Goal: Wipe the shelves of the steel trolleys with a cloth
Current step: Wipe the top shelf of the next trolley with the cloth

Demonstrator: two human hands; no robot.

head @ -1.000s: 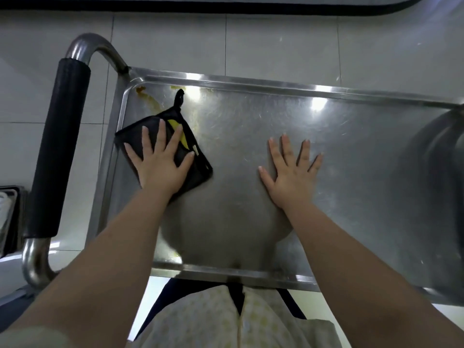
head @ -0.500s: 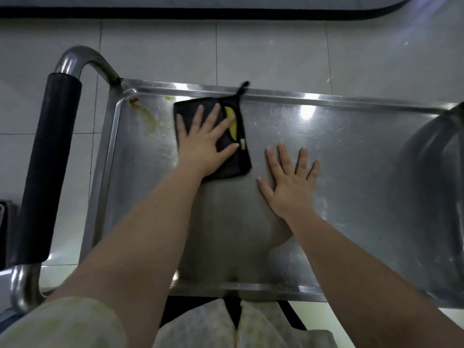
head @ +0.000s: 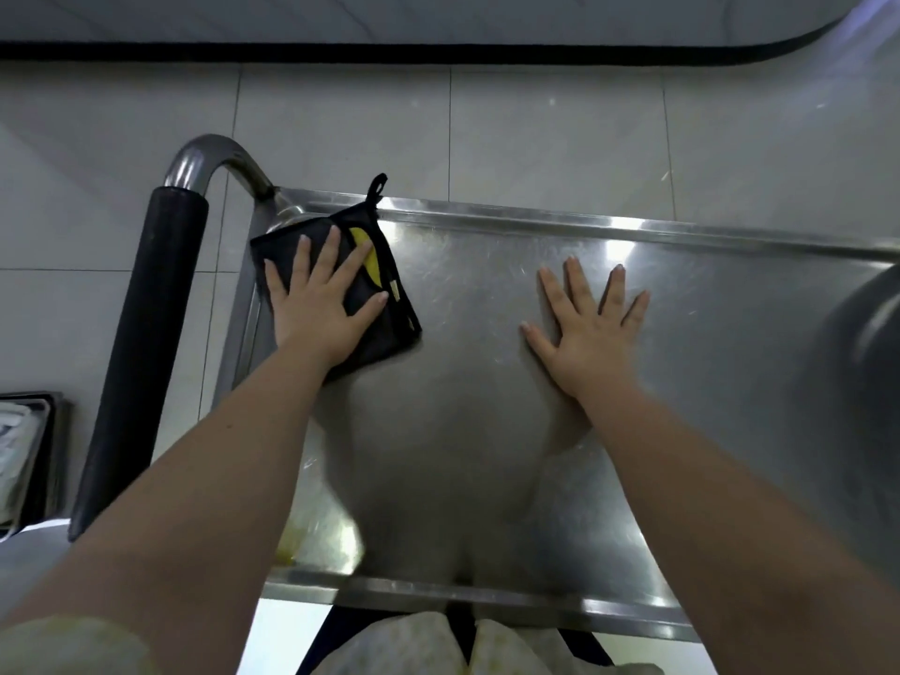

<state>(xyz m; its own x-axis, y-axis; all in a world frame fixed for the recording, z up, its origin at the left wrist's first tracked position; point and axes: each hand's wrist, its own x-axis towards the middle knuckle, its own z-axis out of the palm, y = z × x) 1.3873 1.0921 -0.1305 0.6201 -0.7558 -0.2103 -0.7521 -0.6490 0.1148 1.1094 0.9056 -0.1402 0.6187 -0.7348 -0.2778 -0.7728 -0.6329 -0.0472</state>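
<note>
- Steel is what the top shelf [head: 706, 333] of the trolley is made of. It is seen from above, shiny and a little scratched.
- A black cloth [head: 392, 333] is laid flat in the far left corner of the shelf, close against the raised rim.
- A yellow patch [head: 365, 258] is seen on the cloth, and a small black loop [head: 377, 185] at its corner is stuck out over the far rim.
- The cloth is pressed down by the left hand [head: 316, 309]. The palm is laid flat on it, and the fingers are held straight and spread wide.
- The right hand [head: 589, 333] is laid flat on the bare steel, well apart from the cloth. Its fingers are also spread wide, and nothing is held in it.
- A push handle is fixed at the left end of the shelf. It is made of a bent steel tube [head: 214, 153] with a long black grip [head: 141, 343] on it.
- Pale floor tiles [head: 535, 138] are seen beyond the trolley.
- A dark tray [head: 53, 455] is seen at the left edge. What is in it cannot be told.
</note>
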